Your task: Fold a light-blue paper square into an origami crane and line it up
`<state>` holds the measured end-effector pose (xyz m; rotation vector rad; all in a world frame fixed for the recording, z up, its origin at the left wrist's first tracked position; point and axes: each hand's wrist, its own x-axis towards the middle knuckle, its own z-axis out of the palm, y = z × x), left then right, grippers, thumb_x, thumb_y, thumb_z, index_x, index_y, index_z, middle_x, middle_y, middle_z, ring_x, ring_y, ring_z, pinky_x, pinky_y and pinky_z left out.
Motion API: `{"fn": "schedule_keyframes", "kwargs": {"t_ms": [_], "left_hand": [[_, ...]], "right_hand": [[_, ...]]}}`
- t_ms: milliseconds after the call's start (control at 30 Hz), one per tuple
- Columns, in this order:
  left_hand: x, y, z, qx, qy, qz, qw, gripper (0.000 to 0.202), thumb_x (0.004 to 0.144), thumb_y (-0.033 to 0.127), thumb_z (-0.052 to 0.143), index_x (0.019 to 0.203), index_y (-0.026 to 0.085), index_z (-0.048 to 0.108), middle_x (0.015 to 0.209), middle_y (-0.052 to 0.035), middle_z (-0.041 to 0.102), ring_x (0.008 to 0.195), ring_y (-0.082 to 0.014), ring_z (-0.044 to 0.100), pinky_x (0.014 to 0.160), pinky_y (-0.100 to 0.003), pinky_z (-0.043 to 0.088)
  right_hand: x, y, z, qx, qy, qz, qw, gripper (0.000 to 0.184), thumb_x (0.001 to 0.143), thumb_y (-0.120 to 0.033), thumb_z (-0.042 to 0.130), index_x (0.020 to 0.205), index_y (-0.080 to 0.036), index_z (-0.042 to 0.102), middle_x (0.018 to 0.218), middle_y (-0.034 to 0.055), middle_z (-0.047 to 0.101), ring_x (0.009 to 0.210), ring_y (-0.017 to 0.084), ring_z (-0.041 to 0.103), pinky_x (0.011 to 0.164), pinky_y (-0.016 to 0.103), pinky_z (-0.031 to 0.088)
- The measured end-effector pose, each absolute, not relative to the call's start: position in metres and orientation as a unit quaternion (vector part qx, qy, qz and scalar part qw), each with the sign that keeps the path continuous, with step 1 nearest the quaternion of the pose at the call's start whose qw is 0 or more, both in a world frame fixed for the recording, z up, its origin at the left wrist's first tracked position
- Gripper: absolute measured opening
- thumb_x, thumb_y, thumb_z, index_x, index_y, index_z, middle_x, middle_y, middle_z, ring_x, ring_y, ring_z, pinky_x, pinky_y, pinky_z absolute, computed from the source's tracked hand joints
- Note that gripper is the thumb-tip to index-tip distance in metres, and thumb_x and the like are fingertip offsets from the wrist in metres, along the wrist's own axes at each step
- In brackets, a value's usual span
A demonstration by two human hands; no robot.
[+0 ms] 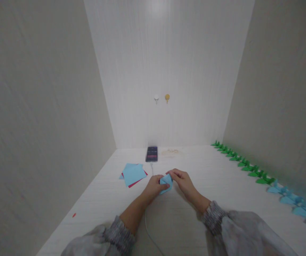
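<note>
Between my two hands is a small folded piece of light blue paper (165, 184), held just above the table. My left hand (154, 186) grips its left side, the thumb lying across the front. At the upper right corner, the fingers of my right hand (181, 179) pinch the paper's edge. The fingertips behind the paper are partly hidden. To the left of my hands lies a loose stack of square paper sheets (134, 173), light blue on top with red corners showing underneath.
A phone (152, 154) with a white cable (148, 231) lies at the back. Green folded paper figures (245, 165) and blue ones (295, 202) line the right wall. A small red scrap (74, 215) is at left. Two hooks (167, 97) hang on the back wall.
</note>
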<state>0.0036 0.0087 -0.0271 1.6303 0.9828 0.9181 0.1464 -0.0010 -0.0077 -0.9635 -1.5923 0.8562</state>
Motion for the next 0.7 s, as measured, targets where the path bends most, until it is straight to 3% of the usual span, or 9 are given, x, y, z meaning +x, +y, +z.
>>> {"fn": "schedule_keyframes", "kwargs": {"t_ms": [200,700], "left_hand": [[0.004,0.007,-0.028,0.657,0.378,0.369,0.538,0.022,0.055,0.029,0.059,0.064,0.011,0.051,0.053,0.0036,0.043,0.048,-0.007,0.035,0.047,-0.019,0.028],[0.011,0.004,-0.02,0.664,0.434,0.357,0.494,0.015,0.053,0.025,0.057,0.054,0.012,0.049,0.045,0.0053,0.039,0.042,-0.0058,0.032,0.041,-0.018,0.024]], "right_hand": [[0.146,-0.002,-0.006,-0.394,-0.662,0.38,0.511,0.02,0.07,-0.029,0.047,0.067,-0.014,0.06,0.064,0.0007,0.056,0.062,0.012,0.05,0.059,0.022,0.038],[0.142,0.0,-0.016,-0.503,-0.682,0.146,0.51,0.02,0.074,-0.019,0.037,0.062,-0.016,0.053,0.062,0.0028,0.053,0.062,0.015,0.049,0.057,0.024,0.037]]}}
